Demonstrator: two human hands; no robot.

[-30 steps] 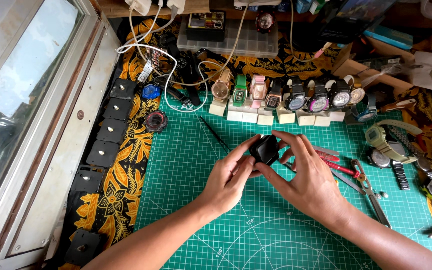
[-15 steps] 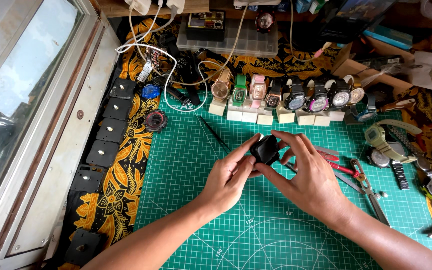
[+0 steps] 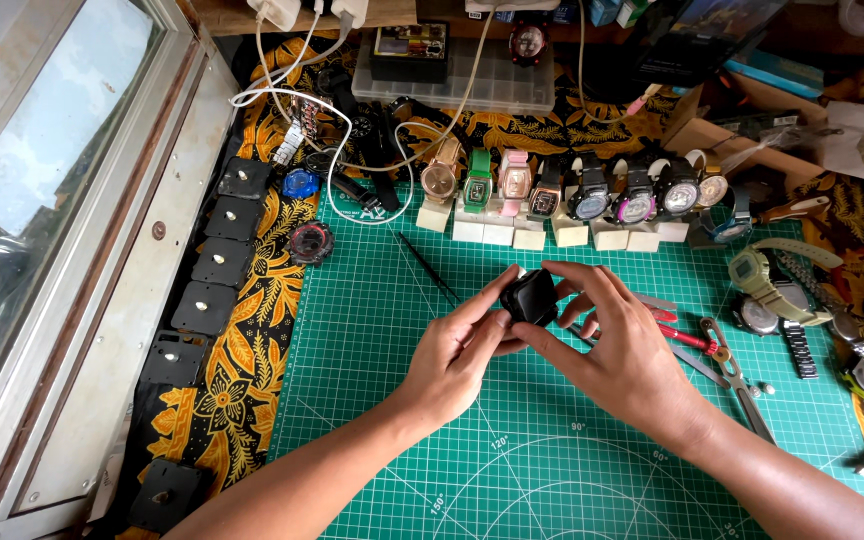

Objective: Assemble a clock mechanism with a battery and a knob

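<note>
Above green mat (image 3: 552, 470), hands (image 3: 542, 345) grip black watch (image 3: 529, 296)

Left hand (image 3: 455, 352) and right hand (image 3: 620, 350) raised together, fingers pinching.

I see one small black part (image 3: 529, 295), squarish with rounded corners, matte dark plastic look, likely a watch case or clock module, can't tell which. It's lifted off the green cutting mat (image 3: 382, 400), pinched from both sides: left hand (image 3: 452, 355) fingertips on its left and lower edge, right hand (image 3: 617, 350) fingers over its right side and top. It's tilted, broad face toward the camera. It sits just below the row of watches on stands.
</note>
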